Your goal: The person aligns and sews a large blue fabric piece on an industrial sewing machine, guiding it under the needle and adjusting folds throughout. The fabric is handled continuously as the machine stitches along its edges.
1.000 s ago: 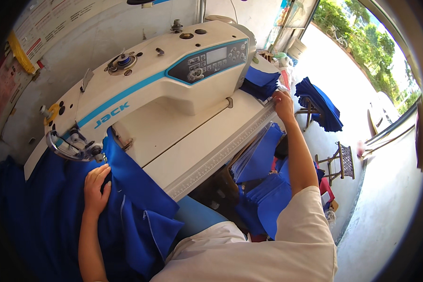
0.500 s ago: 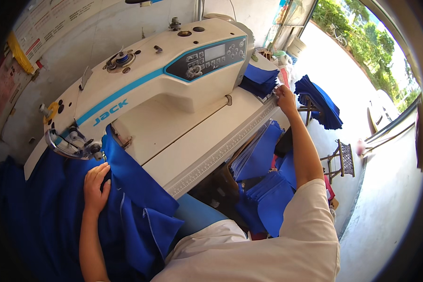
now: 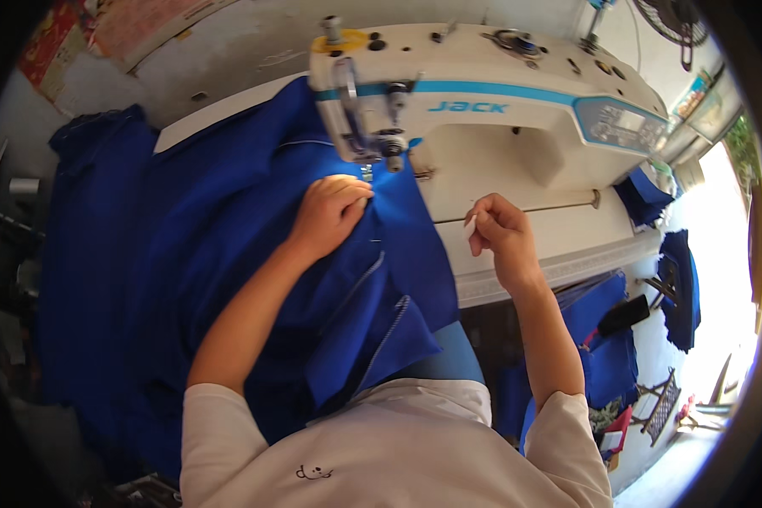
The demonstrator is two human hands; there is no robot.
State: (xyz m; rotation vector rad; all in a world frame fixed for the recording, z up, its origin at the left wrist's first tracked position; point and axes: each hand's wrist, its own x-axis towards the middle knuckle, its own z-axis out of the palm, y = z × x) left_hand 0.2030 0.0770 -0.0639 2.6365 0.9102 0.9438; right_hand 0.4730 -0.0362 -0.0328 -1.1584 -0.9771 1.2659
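Note:
A large blue cloth (image 3: 216, 203) spreads under the needle end of a white sewing machine (image 3: 483, 69) and hangs over the table's near edge across my lap. On it, just in front of the presser foot (image 3: 367, 173), my left hand (image 3: 328, 216) lies with fingers bunched and thumb drawn in, gripping the fabric. My right hand (image 3: 506, 241) is raised over the machine bed, right of the cloth. Between its thumb and fingers is a small white piece (image 3: 471, 227), which looks like a fabric label.
A ruler strip (image 3: 559, 269) runs along the table's front edge. Stacked blue pieces (image 3: 642, 196) lie at the machine's right end. More blue panels (image 3: 597, 309) sit below the table, and others hang over a stand (image 3: 677, 288). A small stool (image 3: 659, 406) stands at lower right.
My right hand has come from the blue stack at the machine's far end back toward the needle, now with a white piece. My view has swung left; the left hand stays by the needle.

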